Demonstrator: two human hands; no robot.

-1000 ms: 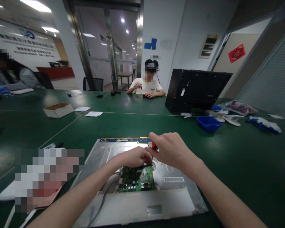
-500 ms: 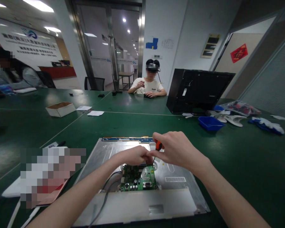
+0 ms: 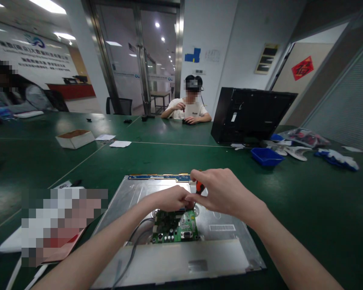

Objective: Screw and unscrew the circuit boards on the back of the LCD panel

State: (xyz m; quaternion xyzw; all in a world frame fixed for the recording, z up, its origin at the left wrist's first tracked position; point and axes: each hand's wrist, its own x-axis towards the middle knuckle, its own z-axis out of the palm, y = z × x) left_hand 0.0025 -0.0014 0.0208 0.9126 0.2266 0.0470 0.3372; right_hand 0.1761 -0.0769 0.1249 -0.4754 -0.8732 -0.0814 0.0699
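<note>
A metal-backed display panel (image 3: 220, 257) lies on the green table in front of me, with a green circuit board (image 3: 175, 227) at its middle. My right hand (image 3: 222, 189) is closed round the red-and-black handle of a screwdriver (image 3: 200, 187), whose tip points down near the board's upper right corner. Beside it, my left hand (image 3: 177, 198) reaches over the board's top edge with its fingers curled together. What those fingertips hold, if anything, is hidden. A narrow blue circuit strip (image 3: 157, 177) runs along the panel's far edge. Grey cables (image 3: 133, 251) lead from the board's left side.
A blurred-out item (image 3: 63, 225) and white cables lie left of the panel. Further off stand an open cardboard box (image 3: 75, 139), a blue tray (image 3: 266, 156), a black monitor casing (image 3: 254, 114) and blue-white gloves (image 3: 337, 159). A co-worker (image 3: 189, 106) sits across the table, another person at far left.
The view has shifted very slightly. Both hands stay at the same place by the board's top edge, the screwdriver still in the right one.
</note>
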